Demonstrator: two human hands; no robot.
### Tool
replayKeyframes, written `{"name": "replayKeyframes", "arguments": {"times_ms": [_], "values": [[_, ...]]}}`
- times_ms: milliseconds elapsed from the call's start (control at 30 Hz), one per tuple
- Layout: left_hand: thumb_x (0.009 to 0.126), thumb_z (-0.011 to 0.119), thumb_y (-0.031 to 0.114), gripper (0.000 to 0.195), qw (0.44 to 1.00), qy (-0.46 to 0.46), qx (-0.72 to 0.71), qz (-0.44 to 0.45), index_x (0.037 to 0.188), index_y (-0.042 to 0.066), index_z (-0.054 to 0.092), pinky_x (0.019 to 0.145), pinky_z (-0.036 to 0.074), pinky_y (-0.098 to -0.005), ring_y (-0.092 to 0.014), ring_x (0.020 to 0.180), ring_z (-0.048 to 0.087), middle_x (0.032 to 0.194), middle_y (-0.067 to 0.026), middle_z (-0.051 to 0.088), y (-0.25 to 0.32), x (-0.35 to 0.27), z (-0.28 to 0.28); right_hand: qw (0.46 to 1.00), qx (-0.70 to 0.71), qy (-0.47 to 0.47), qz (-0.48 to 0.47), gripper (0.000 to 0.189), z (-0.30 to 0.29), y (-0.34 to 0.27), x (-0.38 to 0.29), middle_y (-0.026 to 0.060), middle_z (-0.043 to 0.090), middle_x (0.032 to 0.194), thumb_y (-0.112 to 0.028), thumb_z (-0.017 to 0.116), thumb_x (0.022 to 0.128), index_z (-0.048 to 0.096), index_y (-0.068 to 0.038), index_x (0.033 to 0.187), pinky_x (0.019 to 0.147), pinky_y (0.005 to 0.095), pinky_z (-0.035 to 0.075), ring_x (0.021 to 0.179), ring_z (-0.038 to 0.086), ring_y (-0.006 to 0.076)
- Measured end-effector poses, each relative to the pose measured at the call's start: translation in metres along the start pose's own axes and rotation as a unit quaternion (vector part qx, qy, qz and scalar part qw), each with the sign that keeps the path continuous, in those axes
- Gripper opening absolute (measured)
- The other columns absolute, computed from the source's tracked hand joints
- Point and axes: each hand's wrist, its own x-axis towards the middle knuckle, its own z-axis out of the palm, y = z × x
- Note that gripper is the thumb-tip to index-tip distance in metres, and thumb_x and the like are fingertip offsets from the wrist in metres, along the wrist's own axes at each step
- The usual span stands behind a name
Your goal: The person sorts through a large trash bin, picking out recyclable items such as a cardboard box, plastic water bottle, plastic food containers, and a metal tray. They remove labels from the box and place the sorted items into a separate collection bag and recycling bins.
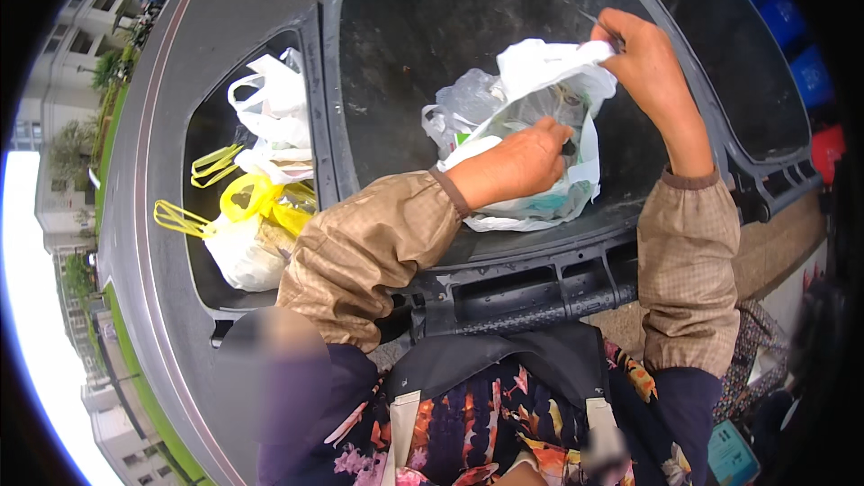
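Note:
A white plastic bag [540,71] hangs open over a large black wheeled bin [405,34], with clear and greenish plastic inside it. My right hand [644,61] pinches the bag's upper right edge; a thin dark object sticks out from between its fingers. My left hand [516,165] reaches into the bag's mouth, fingers bent onto the clear plastic in it; the fingertips are partly hidden. A crumpled clear plastic bag [469,96] lies at the bag's left side.
On the left, another black bin holds a white carrier bag [273,104], a yellow bag [250,197] and a tied whitish bag [246,253]. A third black bin [736,47] stands right. Blue bins [776,10] and a red object [828,152] are beyond it.

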Motion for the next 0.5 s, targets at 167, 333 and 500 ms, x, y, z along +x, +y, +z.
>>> {"name": "replayKeyframes", "arguments": {"times_ms": [167, 333, 500], "values": [[0.083, 0.057, 0.007, 0.026, 0.997, 0.043, -0.063, 0.019, 0.108, 0.000, 0.058, 0.076, 0.049, -0.0381, -0.032, 0.091, 0.060, 0.108, -0.0151, 0.058, 0.002, -0.115, -0.050, 0.957, -0.063, -0.278, 0.048, 0.027, 0.047, -0.006, -0.014, 0.0164, 0.064, 0.078, -0.007, 0.073, 0.065, 0.065, 0.000, 0.090, 0.068, 0.0363, 0.048, 0.078, 0.064, 0.0315], [0.089, 0.052, 0.002, 0.021, 0.904, 0.307, -0.183, -0.234, 0.106, 0.000, 0.063, 0.075, 0.049, -0.0228, -0.010, 0.085, 0.061, 0.096, -0.0038, 0.065, -0.090, -0.254, -0.158, 0.948, 0.021, -0.316, 0.024, 0.027, 0.066, -0.031, -0.028, 0.0187, 0.064, 0.077, -0.010, 0.070, 0.075, 0.065, 0.005, 0.098, 0.067, 0.0345, 0.047, 0.072, 0.063, 0.0258], [0.083, 0.051, -0.004, 0.020, 0.886, 0.389, 0.056, -0.244, 0.098, 0.000, 0.064, 0.078, 0.050, -0.0254, -0.015, 0.084, 0.064, 0.088, -0.0073, 0.067, -0.189, -0.328, -0.180, 0.934, 0.136, -0.327, 0.044, 0.023, 0.094, -0.087, -0.028, 0.0090, 0.063, 0.071, -0.010, 0.066, 0.081, 0.064, 0.006, 0.098, 0.064, 0.0264, 0.045, 0.068, 0.056, 0.0096]]}}
